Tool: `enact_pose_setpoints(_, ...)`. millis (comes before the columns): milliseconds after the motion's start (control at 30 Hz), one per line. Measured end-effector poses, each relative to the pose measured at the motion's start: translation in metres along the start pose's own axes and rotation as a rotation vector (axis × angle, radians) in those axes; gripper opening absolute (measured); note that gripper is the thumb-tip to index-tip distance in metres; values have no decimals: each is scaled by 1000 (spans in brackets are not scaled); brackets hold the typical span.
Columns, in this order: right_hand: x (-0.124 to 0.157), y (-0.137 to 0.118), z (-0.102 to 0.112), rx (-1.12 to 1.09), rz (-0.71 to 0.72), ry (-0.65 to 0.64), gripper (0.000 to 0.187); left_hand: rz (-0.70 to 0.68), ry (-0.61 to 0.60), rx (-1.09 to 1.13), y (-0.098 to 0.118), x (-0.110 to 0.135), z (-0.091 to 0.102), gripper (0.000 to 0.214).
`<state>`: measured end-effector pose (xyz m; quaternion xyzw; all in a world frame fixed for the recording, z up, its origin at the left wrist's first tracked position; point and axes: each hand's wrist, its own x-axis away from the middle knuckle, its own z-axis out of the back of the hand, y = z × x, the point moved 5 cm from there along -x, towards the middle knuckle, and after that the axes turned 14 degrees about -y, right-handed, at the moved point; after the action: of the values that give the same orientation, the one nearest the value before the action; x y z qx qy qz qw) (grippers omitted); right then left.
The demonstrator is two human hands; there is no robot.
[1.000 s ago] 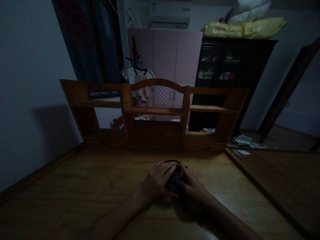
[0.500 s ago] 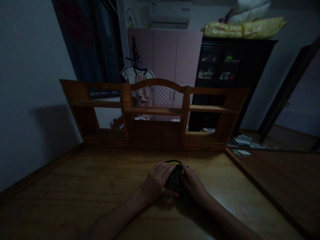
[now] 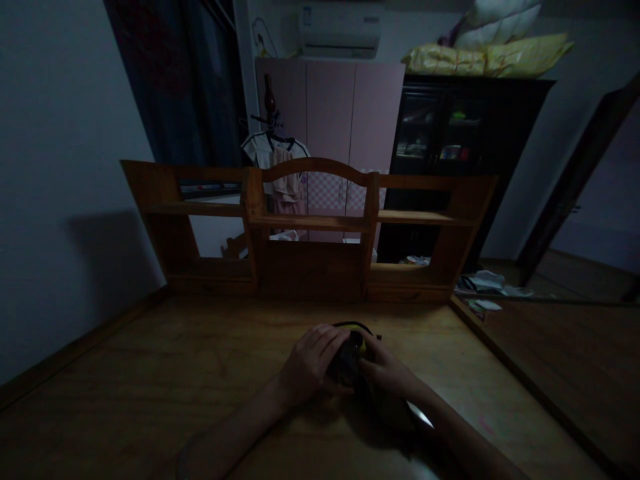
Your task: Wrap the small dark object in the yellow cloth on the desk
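Note:
In the head view, both hands are closed around a small dark object with a yellow part [image 3: 345, 363] above the wooden tabletop. A thin black loop, perhaps a cord or strap, arches over its far side. My left hand [image 3: 313, 360] wraps its left side, with the fingers over the top and the thumb beneath. On the right side, my right hand [image 3: 387, 370] grips it near the yellow part and a round dark opening. Dim light and the fingers hide much of the object, so I cannot make out its kind.
Along the far edge of the wooden tabletop [image 3: 200, 353] stands a wooden shelf unit [image 3: 315, 223] with small drawers. A white wall [image 3: 65, 200] borders the left. Behind are a pink wardrobe [image 3: 330, 107] and a dark cabinet [image 3: 480, 133]. A raised edge [image 3: 520, 373] runs along the right.
My right hand has shifted slightly, its fingers now further over the object. The dark shadow below the right forearm looks different, and a bright glint shows beside it. The left hand stays nearly in place.

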<state>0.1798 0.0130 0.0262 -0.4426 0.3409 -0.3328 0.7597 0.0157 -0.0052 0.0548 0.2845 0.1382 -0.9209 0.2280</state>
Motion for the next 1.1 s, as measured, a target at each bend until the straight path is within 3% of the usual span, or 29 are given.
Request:
enact_pose_setpoints(100,1,9,-7,-95,-9,-99,60,-59,3,-27,7,-2,3,88)
enact_pose_setpoints(233,3,9,-10,-93,8,-32,47,-61,5,-35,10,-4,4,87)
enact_pose_setpoints(467,2,-1,-8,264,28,76,38,-51,-13,-45,4,-4,0,85)
enact_pose_setpoints(867,7,8,5,583,-139,178,32,102,-113,97,-1,-4,-10,85)
enact_pose_setpoints(1100,5,11,4,544,-132,262,23,200,-190,265,-5,-4,-16,90)
